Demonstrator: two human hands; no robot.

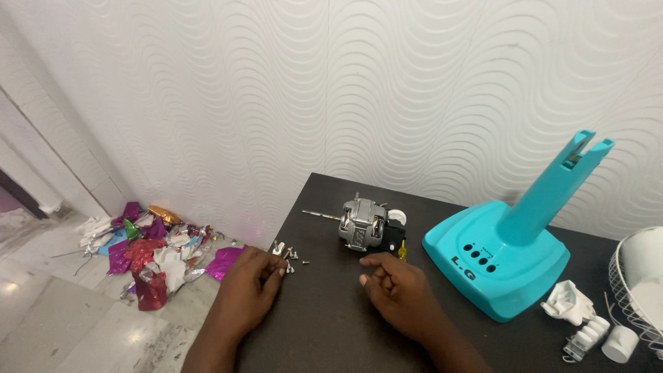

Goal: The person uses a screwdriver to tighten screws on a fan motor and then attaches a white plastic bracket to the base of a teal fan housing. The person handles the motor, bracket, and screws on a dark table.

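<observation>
Work in hand: we have a table fan taken apart on the dark counter [331, 331], and we are sorting its small screws [290, 257].
Done so far: we see the metal motor [362, 224] lying free on its side, shaft pointing left, apart from the turquoise fan base [507, 255], whose forked neck stands bare. We judge the stripping-down mostly finished, since white plastic parts [577, 314] and a white wire guard [639, 283] lie loose at the right.
Left to do: we cannot tell from this view whether the screws are being gathered or laid out; none sits in the motor or base yet.
Left hand [252, 287]: we curl our fingers loosely over the screw cluster, fingertips touching or just beside it; whether one is pinched is hidden.
Right hand [400, 290]: we rest it palm down, fingers half curled, just below the motor, holding nothing that we can see.
Edges: the screws lie near the counter's left edge, with the floor and a heap of foil wrappers [148, 252] below.
Open room: we have bare counter between our hands and towards us; the right side is crowded.
</observation>
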